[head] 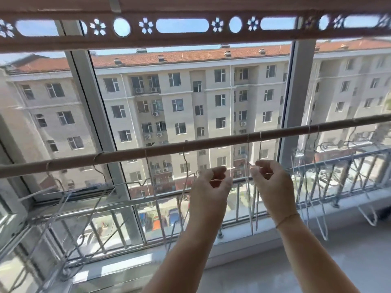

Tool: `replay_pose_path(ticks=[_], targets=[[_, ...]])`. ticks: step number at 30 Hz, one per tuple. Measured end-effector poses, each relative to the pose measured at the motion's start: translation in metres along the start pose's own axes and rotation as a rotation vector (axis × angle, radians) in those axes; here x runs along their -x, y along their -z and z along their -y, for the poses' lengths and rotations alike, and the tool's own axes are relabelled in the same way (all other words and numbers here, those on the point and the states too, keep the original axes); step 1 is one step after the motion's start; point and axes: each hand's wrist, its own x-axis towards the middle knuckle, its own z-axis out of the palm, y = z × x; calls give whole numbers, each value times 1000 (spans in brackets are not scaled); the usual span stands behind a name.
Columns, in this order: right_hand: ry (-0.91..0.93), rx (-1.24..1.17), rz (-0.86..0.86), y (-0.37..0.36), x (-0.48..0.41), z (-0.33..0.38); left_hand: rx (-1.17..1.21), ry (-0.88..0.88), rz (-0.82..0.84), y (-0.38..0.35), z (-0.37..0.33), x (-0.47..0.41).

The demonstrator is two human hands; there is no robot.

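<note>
A brown drying rod (211,142) runs across the window, rising to the right. Several thin wire hangers hang from it. Two white hangers (251,199) hang edge-on between my hands. My left hand (211,189) is raised just below the rod with its fingers curled, pinching a thin pale wire that crosses its fingertips. My right hand (271,182), with a thin bracelet on the wrist, is raised beside it and pinches what looks like the same thin wire. Which hanger that wire belongs to is hard to tell.
More white wire hangers crowd the rod at the left (63,199) and at the right (306,187). A metal railing (359,159) lines the window above a pale sill (243,256). A pierced brown beam (190,38) spans overhead. Apartment blocks stand outside.
</note>
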Motion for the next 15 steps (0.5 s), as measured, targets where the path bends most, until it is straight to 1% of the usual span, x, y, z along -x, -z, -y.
replay_pose_path(ticks=[3, 6, 8, 10, 12, 15], targets=[[-93, 11, 43, 11, -11, -25, -50, 91, -4, -37, 12, -5], [-248, 11, 155, 18, -22, -44, -99, 169, -53, -66, 25, -13], [-288, 1, 229, 21, -28, -53, -93, 229, -79, -80, 32, -18], [-324, -53, 301, 24, -34, -59, -90, 274, -101, -91, 38, -21], [-369, -131, 386, 27, -39, -63, -37, 291, -127, -98, 41, -23], [-488, -289, 517, 29, -43, -63, 28, 325, -168, -106, 41, -24]])
